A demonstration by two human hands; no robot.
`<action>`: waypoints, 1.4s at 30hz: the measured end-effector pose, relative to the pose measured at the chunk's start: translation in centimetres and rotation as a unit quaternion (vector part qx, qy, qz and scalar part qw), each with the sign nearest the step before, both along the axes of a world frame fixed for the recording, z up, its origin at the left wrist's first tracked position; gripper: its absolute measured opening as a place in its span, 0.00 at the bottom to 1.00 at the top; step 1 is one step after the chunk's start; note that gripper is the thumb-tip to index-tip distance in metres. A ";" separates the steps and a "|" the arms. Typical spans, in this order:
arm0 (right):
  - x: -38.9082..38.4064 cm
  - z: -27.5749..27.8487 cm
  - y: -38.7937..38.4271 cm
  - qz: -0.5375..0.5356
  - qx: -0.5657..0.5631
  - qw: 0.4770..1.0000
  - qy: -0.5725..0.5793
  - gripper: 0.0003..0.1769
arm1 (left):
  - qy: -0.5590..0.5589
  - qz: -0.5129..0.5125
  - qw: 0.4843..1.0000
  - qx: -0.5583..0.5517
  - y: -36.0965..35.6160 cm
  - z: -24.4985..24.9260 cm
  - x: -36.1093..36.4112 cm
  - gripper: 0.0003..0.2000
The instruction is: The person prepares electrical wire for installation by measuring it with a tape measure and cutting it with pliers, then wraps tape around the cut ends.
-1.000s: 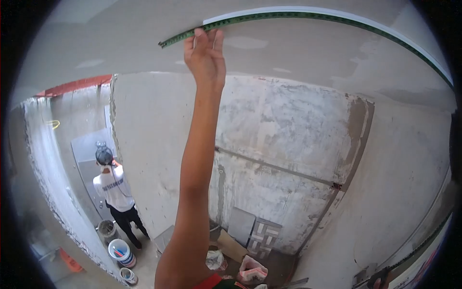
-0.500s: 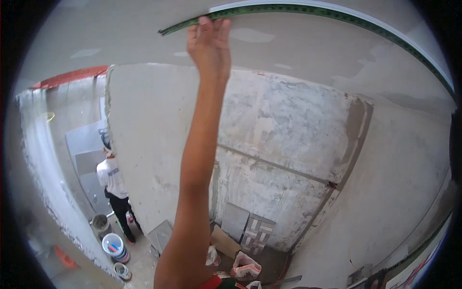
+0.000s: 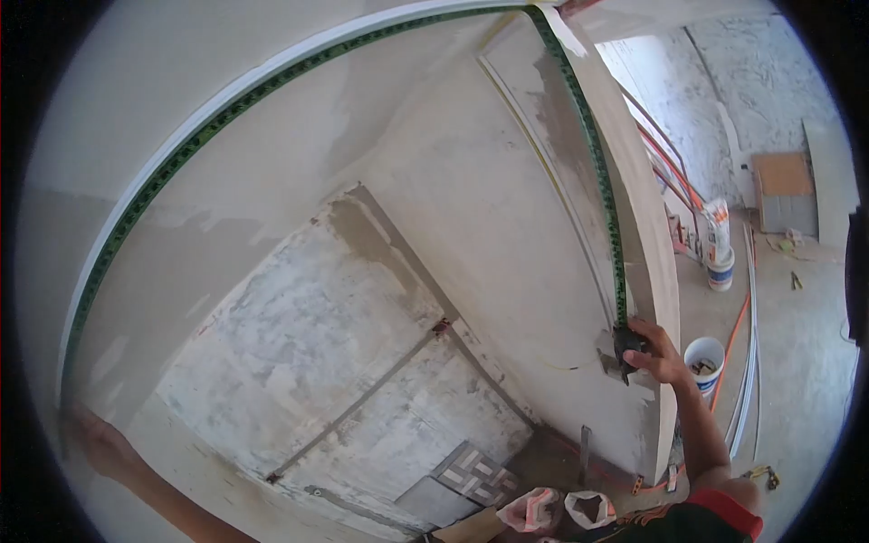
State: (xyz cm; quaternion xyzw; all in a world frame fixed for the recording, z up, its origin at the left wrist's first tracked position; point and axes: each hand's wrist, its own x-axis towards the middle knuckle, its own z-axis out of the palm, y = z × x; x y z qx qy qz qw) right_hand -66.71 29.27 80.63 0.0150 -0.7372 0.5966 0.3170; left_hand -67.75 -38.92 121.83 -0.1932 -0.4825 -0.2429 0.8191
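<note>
Left hand (image 3: 100, 443) dropped, grip unclear; tape measure (image 3: 620, 290) rises from right hand's (image 3: 659, 357) closed grip.

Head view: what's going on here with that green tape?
A person has a green measuring tape stretched in an arc along the plastered surface. The right hand grips the black tape case beside the wall's edge. The left hand, at the lower left, is by the tape's far end, its grip too blurred to tell. A white bucket stands nearby.
</note>
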 end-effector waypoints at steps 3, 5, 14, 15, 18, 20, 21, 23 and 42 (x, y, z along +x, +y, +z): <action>0.4 0.4 -0.2 0.025 0.012 1.000 0.004 0.42 | 0.005 0.052 0.999 -0.007 -0.1 0.0 0.2 0.17; 1.1 1.5 -1.1 0.011 -0.001 1.000 0.006 0.43 | -0.005 0.163 0.986 -0.032 -2.2 0.1 0.1 0.17; 1.0 -0.1 -0.6 -0.024 0.002 1.000 0.009 0.44 | 0.015 0.305 0.952 0.002 -5.3 0.7 -1.3 0.20; 1.0 -0.6 -0.4 -0.034 0.009 0.999 0.007 0.44 | 0.023 0.318 0.948 -0.013 -7.0 0.8 -1.7 0.22; 1.9 1.2 -0.8 -0.002 0.000 1.000 -0.006 0.46 | 0.019 0.361 0.932 -0.003 -8.9 0.9 -2.2 0.24; 1.6 0.3 -0.8 -0.032 0.001 0.999 -0.004 0.46 | 0.007 0.392 0.920 0.022 -9.2 0.9 -2.0 0.25; 1.4 0.0 -0.8 -0.046 0.001 0.999 -0.002 0.46 | 0.001 0.332 0.942 0.044 -7.5 0.8 -1.6 0.23; 1.8 0.6 -1.0 -0.032 -0.001 0.999 -0.003 0.46 | -0.003 0.124 0.988 0.096 1.1 0.0 0.3 0.21; 1.8 3.1 -0.8 -0.048 0.051 0.997 0.016 0.41 | -0.007 -0.137 0.990 0.040 -2.5 -0.2 0.4 0.18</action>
